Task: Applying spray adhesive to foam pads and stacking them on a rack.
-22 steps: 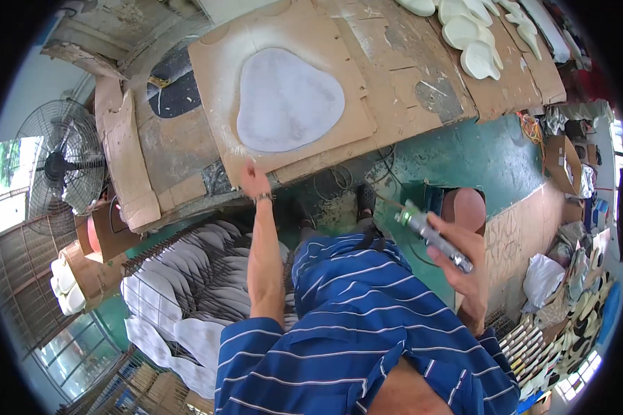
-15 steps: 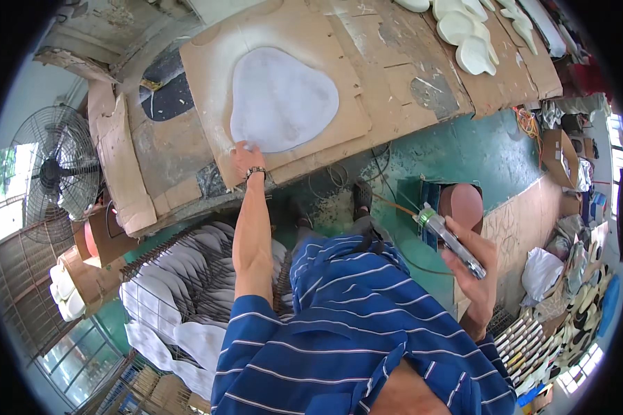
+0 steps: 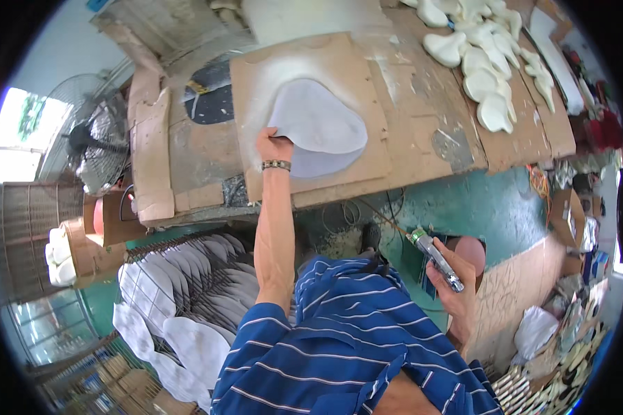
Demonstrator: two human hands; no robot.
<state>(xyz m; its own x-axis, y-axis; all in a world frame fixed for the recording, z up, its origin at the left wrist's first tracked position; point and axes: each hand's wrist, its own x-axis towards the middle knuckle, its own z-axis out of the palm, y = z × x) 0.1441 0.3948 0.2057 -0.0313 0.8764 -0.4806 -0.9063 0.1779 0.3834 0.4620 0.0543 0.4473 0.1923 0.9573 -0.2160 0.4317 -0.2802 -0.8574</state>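
My left hand (image 3: 275, 146) is closed on the lower left edge of a thin, white, rounded-triangular sheet (image 3: 318, 114). That near side is raised off the cardboard board (image 3: 356, 62), while a greyer patch with a matching curve (image 3: 325, 162) shows beneath; whether this is a second sheet or shadowed board I cannot tell. White overspray rings the shape on the board. Away from the table at the right, my right hand (image 3: 457, 277) grips a silver spray gun (image 3: 436, 257) with a green collar and a hose running from it.
Several cream moulded pieces (image 3: 484, 79) lie at the table's right end. Below left of the table, a wire rack (image 3: 194, 277) holds several white-coated sheets. A fan (image 3: 83, 138) stands at left. Hoses (image 3: 342, 214) trail over the green floor, near a box with a pink round top (image 3: 469, 250).
My left hand has taken hold of the sheet and lifted its near edge off the board. My right hand still holds the spray gun. The whole view has shifted.
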